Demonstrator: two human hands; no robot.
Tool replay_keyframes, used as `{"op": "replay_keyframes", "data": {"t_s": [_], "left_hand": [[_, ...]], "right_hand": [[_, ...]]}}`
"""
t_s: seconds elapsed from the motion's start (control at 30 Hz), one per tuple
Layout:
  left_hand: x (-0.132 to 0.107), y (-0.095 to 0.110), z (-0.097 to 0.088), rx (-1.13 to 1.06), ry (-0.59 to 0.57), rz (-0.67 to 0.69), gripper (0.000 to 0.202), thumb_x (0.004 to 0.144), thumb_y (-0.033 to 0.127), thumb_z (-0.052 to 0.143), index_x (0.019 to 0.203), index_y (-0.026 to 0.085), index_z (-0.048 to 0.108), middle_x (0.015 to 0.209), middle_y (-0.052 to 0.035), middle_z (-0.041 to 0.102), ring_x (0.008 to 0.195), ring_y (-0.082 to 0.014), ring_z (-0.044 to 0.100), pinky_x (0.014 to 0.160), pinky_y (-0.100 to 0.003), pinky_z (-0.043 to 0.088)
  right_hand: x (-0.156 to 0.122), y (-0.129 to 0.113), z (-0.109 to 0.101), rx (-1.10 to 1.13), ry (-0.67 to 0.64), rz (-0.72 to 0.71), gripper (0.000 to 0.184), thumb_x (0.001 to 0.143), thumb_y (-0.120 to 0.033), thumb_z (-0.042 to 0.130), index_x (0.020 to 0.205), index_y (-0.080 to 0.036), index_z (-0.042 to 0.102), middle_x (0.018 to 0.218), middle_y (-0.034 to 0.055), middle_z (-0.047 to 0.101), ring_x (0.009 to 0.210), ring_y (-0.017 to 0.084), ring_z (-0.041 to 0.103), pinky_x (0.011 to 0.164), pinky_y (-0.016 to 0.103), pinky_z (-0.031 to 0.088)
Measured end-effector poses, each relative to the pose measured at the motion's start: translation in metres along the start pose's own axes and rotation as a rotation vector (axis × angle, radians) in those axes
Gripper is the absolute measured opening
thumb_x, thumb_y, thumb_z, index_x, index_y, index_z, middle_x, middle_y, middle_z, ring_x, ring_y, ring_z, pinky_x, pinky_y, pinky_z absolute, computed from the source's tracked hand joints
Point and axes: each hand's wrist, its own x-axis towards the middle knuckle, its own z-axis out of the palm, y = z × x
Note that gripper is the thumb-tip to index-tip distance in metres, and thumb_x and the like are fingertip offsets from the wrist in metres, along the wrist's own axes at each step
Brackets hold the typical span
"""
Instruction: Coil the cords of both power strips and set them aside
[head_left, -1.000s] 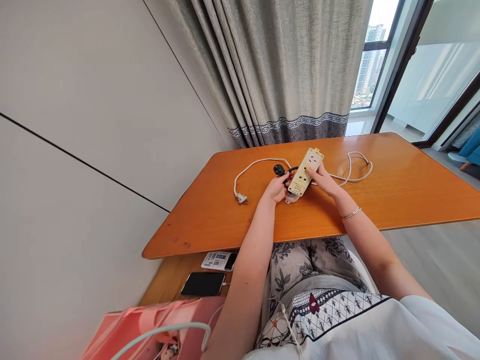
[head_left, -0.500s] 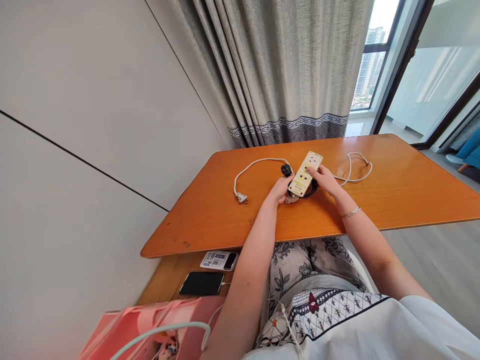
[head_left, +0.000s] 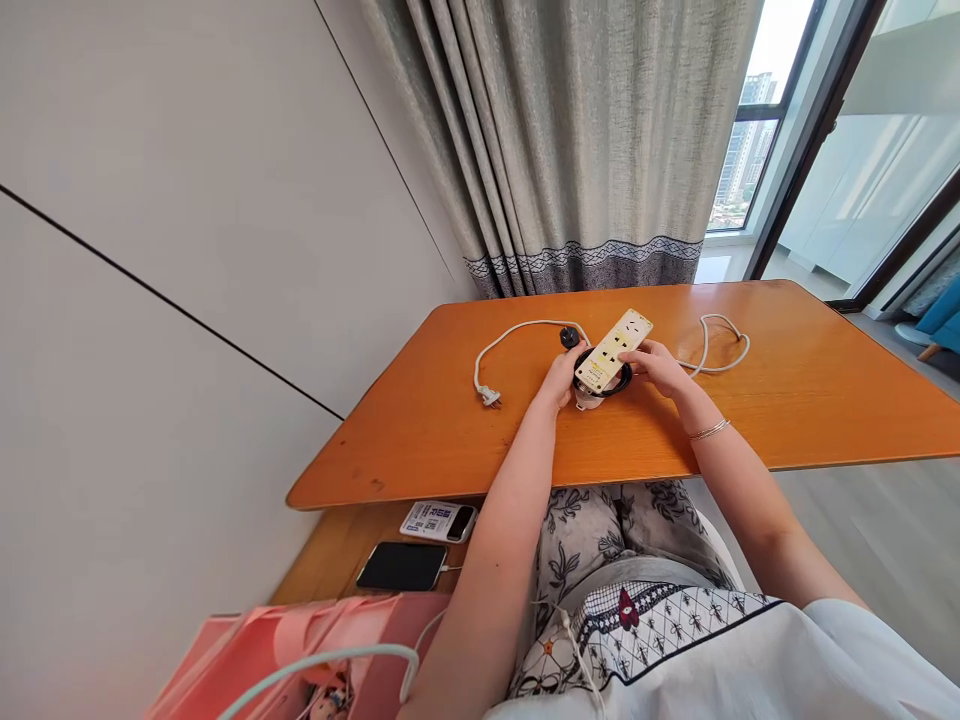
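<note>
A cream power strip with several sockets is tilted over a coil of black cable above the wooden table. My left hand is closed on the left side of the coil, its fingertips partly hidden. With thumb on the strip's right edge and fingers beside it, my right hand grips the strip. Below the coil a whitish piece pokes out; its kind I cannot tell. A black plug lies just beyond my left fingers. From the bundle a white cord runs left to a white plug.
On the right of the wooden table lies a loop of white cord. Lower left, a black phone and a white device rest on a lower surface beside a pink bag. A grey curtain hangs behind.
The power strip has shifted slightly right, showing more of the black coil beneath. My right thumb has slid lower along the strip's edge. The view has tilted a little.
</note>
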Motion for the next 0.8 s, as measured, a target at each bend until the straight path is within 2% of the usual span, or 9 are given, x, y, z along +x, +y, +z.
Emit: {"op": "replay_keyframes", "data": {"t_s": [0.07,0.17,0.3,0.4,0.57,0.67,0.73,0.8], "left_hand": [[-0.002,0.003,0.000,-0.057,-0.002,-0.007,0.030,0.089,0.044,0.064,0.095,0.015,0.069,0.089,-0.0064,0.078,0.086,-0.0205,0.075,0.079,-0.029,0.058],[-0.004,0.006,-0.001,-0.065,-0.038,-0.010,0.033,0.094,0.046,0.055,0.105,0.017,0.066,0.089,-0.0046,0.077,0.073,-0.0163,0.072,0.067,-0.025,0.055],[-0.002,0.005,-0.004,-0.019,0.019,0.007,0.033,0.094,0.044,0.056,0.114,0.019,0.058,0.090,-0.0055,0.075,0.070,-0.0159,0.071,0.062,-0.024,0.052],[0.001,0.003,-0.004,0.017,0.077,0.016,0.030,0.092,0.042,0.059,0.111,0.020,0.056,0.094,-0.0067,0.074,0.070,-0.0144,0.070,0.062,-0.023,0.050],[0.002,0.002,-0.003,0.031,0.120,0.070,0.015,0.095,0.030,0.054,0.104,0.019,0.057,0.087,-0.0038,0.071,0.062,-0.0096,0.065,0.060,-0.021,0.048],[0.000,0.002,0.000,0.057,0.135,0.073,0.010,0.093,0.024,0.055,0.101,0.018,0.058,0.085,-0.0031,0.070,0.062,-0.0087,0.064,0.059,-0.020,0.047],[-0.001,0.002,0.001,0.084,0.138,0.077,0.009,0.092,0.021,0.056,0.100,0.018,0.059,0.085,-0.0032,0.070,0.063,-0.0087,0.064,0.059,-0.019,0.047],[-0.001,0.002,0.002,0.115,0.144,0.082,0.008,0.092,0.021,0.055,0.098,0.018,0.059,0.086,-0.0035,0.070,0.063,-0.0089,0.064,0.059,-0.020,0.047]], "right_hand": [[0.001,0.000,0.001,0.047,0.015,-0.003,0.023,0.073,-0.014,0.073,0.095,-0.017,0.065,0.088,0.0066,0.078,0.060,0.013,0.068,0.055,0.024,0.057],[0.005,-0.002,-0.003,0.124,0.060,-0.020,0.024,0.073,-0.015,0.073,0.095,-0.017,0.065,0.086,0.0062,0.078,0.062,0.016,0.071,0.057,0.025,0.059],[0.021,-0.013,-0.027,0.273,0.188,-0.137,0.025,0.075,-0.019,0.073,0.098,-0.015,0.062,0.084,0.0065,0.077,0.063,0.017,0.073,0.058,0.027,0.061],[0.041,-0.031,-0.067,0.368,0.343,-0.260,0.029,0.078,-0.023,0.072,0.103,-0.015,0.061,0.079,0.0035,0.073,0.062,0.016,0.071,0.057,0.025,0.060],[0.065,-0.054,-0.162,0.445,0.743,-0.381,0.033,0.085,-0.026,0.070,0.113,-0.013,0.058,0.089,0.0055,0.070,0.072,0.012,0.070,0.064,0.023,0.061],[0.061,-0.049,-0.210,0.351,1.016,-0.307,0.031,0.092,-0.021,0.060,0.122,-0.014,0.054,0.109,0.0088,0.069,0.091,0.014,0.072,0.070,0.023,0.063],[0.052,-0.037,-0.232,0.196,1.201,-0.177,0.031,0.093,-0.021,0.057,0.123,-0.015,0.052,0.120,0.0104,0.066,0.103,0.015,0.071,0.072,0.023,0.063],[0.041,-0.022,-0.245,0.133,1.276,-0.110,0.037,0.090,-0.020,0.061,0.125,-0.014,0.051,0.133,0.0157,0.060,0.117,0.020,0.067,0.074,0.024,0.064]]}}
